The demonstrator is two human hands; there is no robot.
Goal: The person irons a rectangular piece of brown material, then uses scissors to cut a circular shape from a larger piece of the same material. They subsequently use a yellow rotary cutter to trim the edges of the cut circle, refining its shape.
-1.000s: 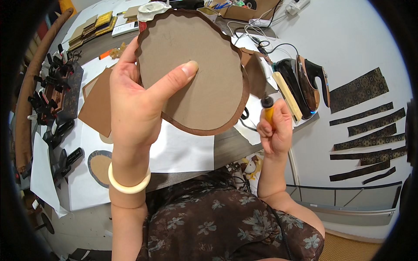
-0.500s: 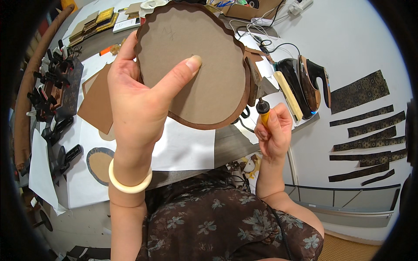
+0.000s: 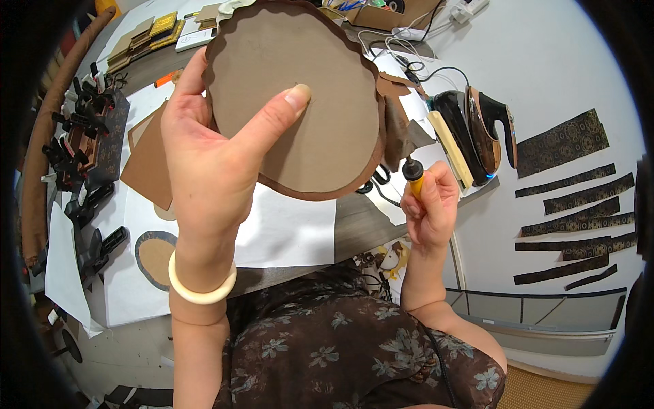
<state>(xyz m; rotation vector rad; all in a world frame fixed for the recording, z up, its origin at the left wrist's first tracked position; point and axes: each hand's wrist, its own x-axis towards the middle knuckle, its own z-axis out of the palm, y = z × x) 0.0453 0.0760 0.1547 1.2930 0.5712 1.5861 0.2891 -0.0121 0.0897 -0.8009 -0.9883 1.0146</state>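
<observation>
My left hand (image 3: pixel 218 143) grips a large rounded taupe board (image 3: pixel 306 146) up in front of me. Its thumb presses on the flat face, and the other fingers go behind the left rim, mostly hidden. Dark brown leather-like covering (image 3: pixel 327 194) wraps the board's edge, smooth at the bottom and wavy along the top and sides. Right of the board, my right hand (image 3: pixel 432 208) is closed around a tool with a yellow handle and black collar (image 3: pixel 413 170). The tool's thin grey tip points up beside a loose brown flap (image 3: pixel 395 133) at the board's right edge.
A black-and-copper iron (image 3: pixel 480 133) with its cord stands at the right. Patterned dark strips (image 3: pixel 579 221) lie beyond it. Black clamps (image 3: pixel 75 136) line a box at the left. White paper (image 3: pixel 293 232), brown sheets (image 3: pixel 146 163) and an oval piece (image 3: pixel 157 259) lie on the table.
My left hand and the board have shifted slightly left and up. The brown flap at the board's right edge has turned to show more of its face. My right hand stays nearly still.
</observation>
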